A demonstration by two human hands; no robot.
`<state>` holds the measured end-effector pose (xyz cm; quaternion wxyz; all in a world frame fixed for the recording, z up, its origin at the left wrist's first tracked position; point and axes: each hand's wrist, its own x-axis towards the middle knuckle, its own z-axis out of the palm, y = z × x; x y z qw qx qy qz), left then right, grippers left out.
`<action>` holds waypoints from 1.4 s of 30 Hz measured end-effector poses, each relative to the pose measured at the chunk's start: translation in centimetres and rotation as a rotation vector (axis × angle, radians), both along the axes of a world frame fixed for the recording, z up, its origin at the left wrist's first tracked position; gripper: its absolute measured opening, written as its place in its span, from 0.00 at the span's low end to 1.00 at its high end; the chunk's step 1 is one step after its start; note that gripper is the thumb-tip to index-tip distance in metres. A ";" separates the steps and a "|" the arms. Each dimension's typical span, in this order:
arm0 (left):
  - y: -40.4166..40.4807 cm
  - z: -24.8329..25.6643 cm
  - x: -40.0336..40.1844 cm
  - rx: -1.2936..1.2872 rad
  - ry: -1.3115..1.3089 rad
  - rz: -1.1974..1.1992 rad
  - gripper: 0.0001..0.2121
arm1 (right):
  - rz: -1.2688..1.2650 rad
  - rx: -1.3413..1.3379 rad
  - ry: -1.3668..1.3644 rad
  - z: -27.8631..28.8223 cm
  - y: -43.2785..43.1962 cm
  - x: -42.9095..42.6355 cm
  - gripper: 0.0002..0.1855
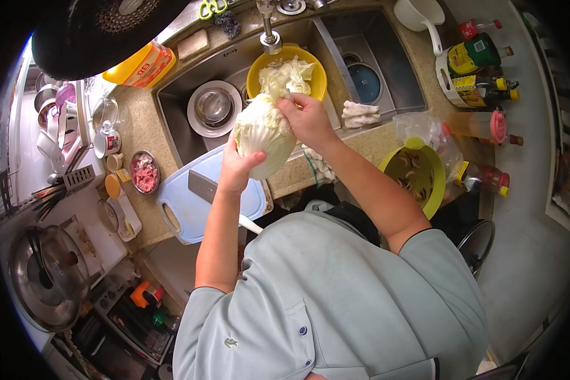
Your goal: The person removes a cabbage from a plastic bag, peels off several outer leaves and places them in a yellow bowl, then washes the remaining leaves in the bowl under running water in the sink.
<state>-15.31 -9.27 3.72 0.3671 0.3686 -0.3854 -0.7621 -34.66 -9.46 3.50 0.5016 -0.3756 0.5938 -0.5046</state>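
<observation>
A head of napa cabbage (265, 135) is held up over the near edge of the sink. My left hand (240, 164) grips it from the left and below, thumb across its pale ribs. At the top of the head, my right hand (308, 118) pinches a leaf between thumb and fingers. Just beyond, a yellow basin (319, 76) in the sink holds torn cabbage leaves (285, 76). Below my left hand lies a blue cutting board (190, 209) with a cleaver (202, 186) on it, the cleaver partly hidden by my forearm.
The faucet (270, 40) hangs over the basin. Stacked bowls (213, 108) sit in the left of the sink (175, 99). A bowl of raw minced meat (145, 173) stands left of the board. Bottles (475, 54) and a green colander-like bowl (415, 175) line the right counter.
</observation>
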 end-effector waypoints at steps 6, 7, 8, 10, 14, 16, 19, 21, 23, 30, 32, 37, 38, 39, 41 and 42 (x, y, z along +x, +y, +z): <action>0.1 -0.8 0.1 0.150 0.109 -0.008 0.44 | -0.090 0.000 -0.025 0.0 -0.5 0.4 0.13; 0.1 -0.8 0.1 0.167 0.124 -0.001 0.45 | -0.076 -0.006 -0.094 0.3 -0.6 0.3 0.13; 0.1 -0.9 0.1 0.183 0.138 0.006 0.46 | -0.061 -0.012 -0.162 0.6 -0.6 0.0 0.14; 0.2 -1.1 0.6 0.216 0.154 -0.015 0.46 | 0.135 -0.026 -0.228 1.5 -0.8 -1.3 0.18; 0.2 -2.1 1.5 0.316 0.211 -0.039 0.45 | 0.392 0.055 -0.176 2.7 -2.0 -3.5 0.27; 0.1 -2.1 1.5 0.327 0.215 -0.049 0.45 | 0.420 0.068 -0.177 2.7 -2.2 -3.6 0.27; 0.1 -2.2 1.5 0.328 0.224 -0.057 0.44 | 0.406 0.054 -0.275 1.9 -2.3 -3.4 0.26; 0.0 -2.3 1.4 0.322 0.219 -0.058 0.44 | 0.399 0.052 -0.341 1.5 -2.2 -3.4 0.25; 0.0 -2.6 1.5 0.314 0.199 -0.057 0.44 | 0.406 0.099 -0.313 1.4 -2.1 -3.3 0.25; -0.1 -2.2 0.5 0.386 0.313 0.007 0.40 | 0.255 0.079 -0.362 0.9 -2.3 -2.9 0.26; -0.2 -2.2 0.1 0.408 0.337 0.039 0.38 | 0.165 0.037 -0.439 0.0 -2.4 -2.0 0.29; -0.6 -2.2 -0.3 0.430 0.391 0.084 0.37 | 0.053 0.056 -0.385 -0.5 -2.6 -2.1 0.34; -0.7 -2.2 -0.5 0.440 0.408 0.098 0.36 | 0.042 0.078 -0.370 -0.6 -2.5 -1.9 0.34; -0.7 -2.2 -0.6 0.443 0.401 0.108 0.36 | 0.031 0.101 -0.356 -0.4 -2.4 -1.7 0.35; -0.6 -2.2 -0.8 0.447 0.385 0.127 0.36 | 0.018 0.143 -0.278 0.1 -1.8 -1.0 0.36; -0.7 -2.3 -0.8 0.450 0.390 0.134 0.36 | 0.013 0.162 -0.241 0.4 -1.5 -0.7 0.37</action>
